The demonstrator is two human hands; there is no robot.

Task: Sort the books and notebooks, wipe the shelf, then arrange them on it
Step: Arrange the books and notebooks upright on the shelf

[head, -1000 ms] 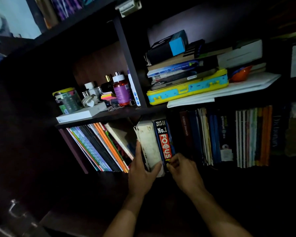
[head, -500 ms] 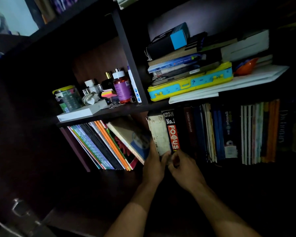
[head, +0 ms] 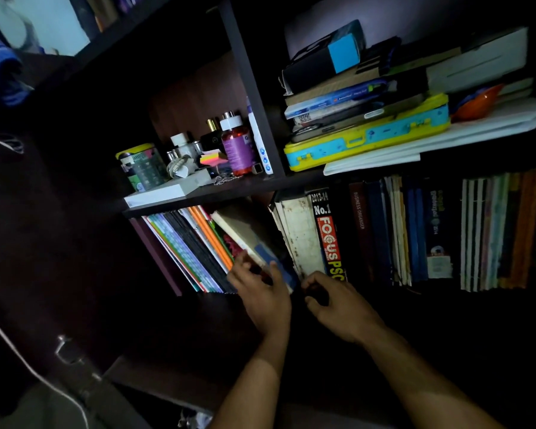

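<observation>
Plainly, from the head view, the move turned on the gap between two sets of books on the lower shelf (head: 198,300). The leaning cream book (head: 248,233) lay just beyond my left hand (head: 262,292), its long axis tipped from upper left down to lower right, resting against the slanted notebooks (head: 186,246) on its left. The worn white book (head: 300,233) stood nearly upright just past my right hand (head: 338,303), with the black FOCUS book (head: 328,239) touching it on the right.

My left hand was the nearer one to the leaning book. Its fingers were spread and lightly bent at the book's lower corner; I judged they touched the cover, but the dim light left me unable to tell whether they gripped it. My right hand sat at the foot of the white book, fingers curled inward. Whether it pinched the bottom edge or merely hovered I could not tell.

Both forearms reached in from the near right, angled up and left toward the shelf. I judged sorting was barely begun, since the rows remained packed and the shelf unwiped.
</observation>
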